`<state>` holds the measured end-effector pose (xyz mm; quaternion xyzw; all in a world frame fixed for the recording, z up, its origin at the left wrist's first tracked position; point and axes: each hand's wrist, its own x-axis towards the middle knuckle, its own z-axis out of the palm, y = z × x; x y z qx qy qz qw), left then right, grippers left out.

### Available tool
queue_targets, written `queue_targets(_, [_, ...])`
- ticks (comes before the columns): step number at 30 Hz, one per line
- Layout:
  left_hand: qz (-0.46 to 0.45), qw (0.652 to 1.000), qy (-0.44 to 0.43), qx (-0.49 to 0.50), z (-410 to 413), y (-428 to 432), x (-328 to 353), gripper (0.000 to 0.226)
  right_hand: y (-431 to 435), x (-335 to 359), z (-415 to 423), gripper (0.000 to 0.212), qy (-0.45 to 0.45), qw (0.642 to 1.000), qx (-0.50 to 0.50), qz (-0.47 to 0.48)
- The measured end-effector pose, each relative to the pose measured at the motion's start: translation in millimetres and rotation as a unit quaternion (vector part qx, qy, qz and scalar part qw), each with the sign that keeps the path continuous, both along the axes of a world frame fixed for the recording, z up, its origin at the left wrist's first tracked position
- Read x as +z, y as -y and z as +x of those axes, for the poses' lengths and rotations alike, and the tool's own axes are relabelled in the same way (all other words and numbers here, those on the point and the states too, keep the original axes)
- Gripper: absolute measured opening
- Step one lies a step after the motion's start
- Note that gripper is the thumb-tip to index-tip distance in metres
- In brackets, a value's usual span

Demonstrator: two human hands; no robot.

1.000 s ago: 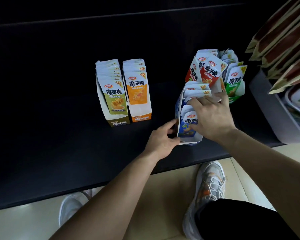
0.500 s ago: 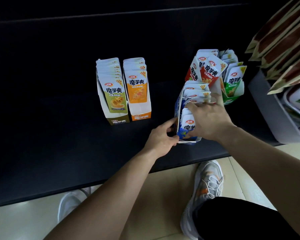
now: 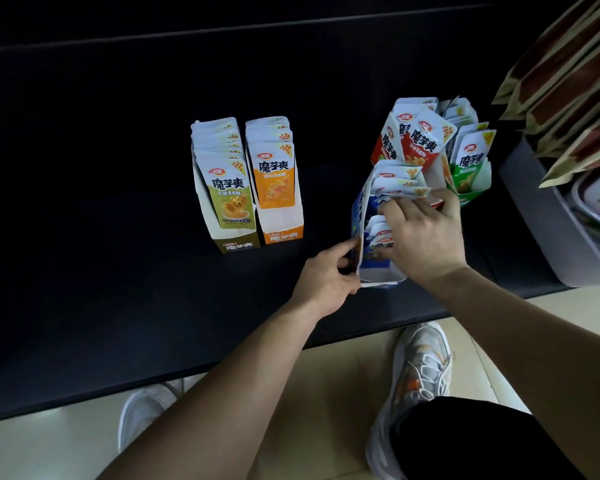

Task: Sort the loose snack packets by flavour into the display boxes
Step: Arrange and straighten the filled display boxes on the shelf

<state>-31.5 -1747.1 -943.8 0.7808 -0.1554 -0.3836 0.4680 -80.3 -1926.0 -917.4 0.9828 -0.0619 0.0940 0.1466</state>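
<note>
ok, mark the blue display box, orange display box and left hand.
blue display box (image 3: 356,216): head view, blue left side wall.
orange display box (image 3: 283,236): head view, orange front panel.
left hand (image 3: 326,277): head view, back of hand.

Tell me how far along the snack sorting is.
Done: the olive box and orange box stand full and tidy. In hand: the left hand pinches the side wall of the blue box while the right hand works among its blue packets. Left: the red packets behind lean askew and probably need straightening; the green box beside them looks filled.
</note>
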Motion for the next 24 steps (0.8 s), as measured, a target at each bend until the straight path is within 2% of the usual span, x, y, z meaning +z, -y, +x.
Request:
queue_targets(5, [0.034, 0.998, 0.043, -0.035, -8.6, -9.0, -5.4, 0.056, 4.4, -0.3, 5.2, 0.069, 0.006, 0.999, -0.001, 0.049])
queue_targets(9, [0.021, 0.999, 0.034, -0.003, -2.9, -10.2, -3.1, 0.036, 5.5, 9.0, 6.5, 0.074, -0.011, 0.997, 0.011, 0.082])
queue_targets(14, [-0.020, 0.995, 0.041, 0.084, 7.8, 3.2, 4.0, 0.028, 9.4, 20.0, -8.6, 0.085, 0.036, 0.996, -0.006, 0.081])
queue_targets(19, [-0.091, 0.987, 0.082, 0.102, 12.6, 20.2, 24.7, 0.027, 14.2, 14.8, -26.7, 0.070, 0.076, 0.996, -0.009, 0.048])
queue_targets(24, [-0.128, 0.983, 0.094, 0.088, 17.3, 29.5, 36.2, 0.026, 10.4, 5.0, -30.6, 0.054, 0.110, 0.992, 0.008, 0.067])
